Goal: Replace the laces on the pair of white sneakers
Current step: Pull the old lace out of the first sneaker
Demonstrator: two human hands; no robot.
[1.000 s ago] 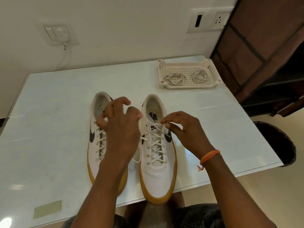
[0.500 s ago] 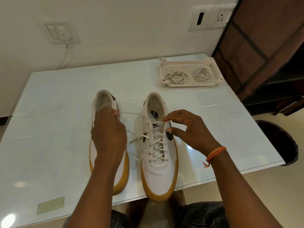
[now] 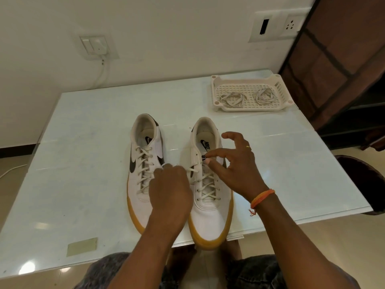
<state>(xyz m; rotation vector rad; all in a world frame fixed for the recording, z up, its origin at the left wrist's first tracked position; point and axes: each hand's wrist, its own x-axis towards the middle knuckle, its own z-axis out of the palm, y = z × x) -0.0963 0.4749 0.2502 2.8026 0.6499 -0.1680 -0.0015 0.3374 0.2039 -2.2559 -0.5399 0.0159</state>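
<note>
White surface [image 3: 83,142] holds both sneakers, left sneaker [image 3: 143,170] laced, right sneaker [image 3: 210,184] mid-unlacing: left hand [image 3: 170,188] and right hand [image 3: 235,170] fingers pinch its lace [image 3: 192,170]; spare laces [image 3: 233,99] wait in tray [image 3: 216,84].

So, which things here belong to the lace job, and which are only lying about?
Part of the job:
- left sneaker
- right sneaker, its lace pinched by the right hand and held by the left hand
- two loose laces in the tray

Only lying about:
- pale sticker on the table
- wall sockets
- dark chair
</note>
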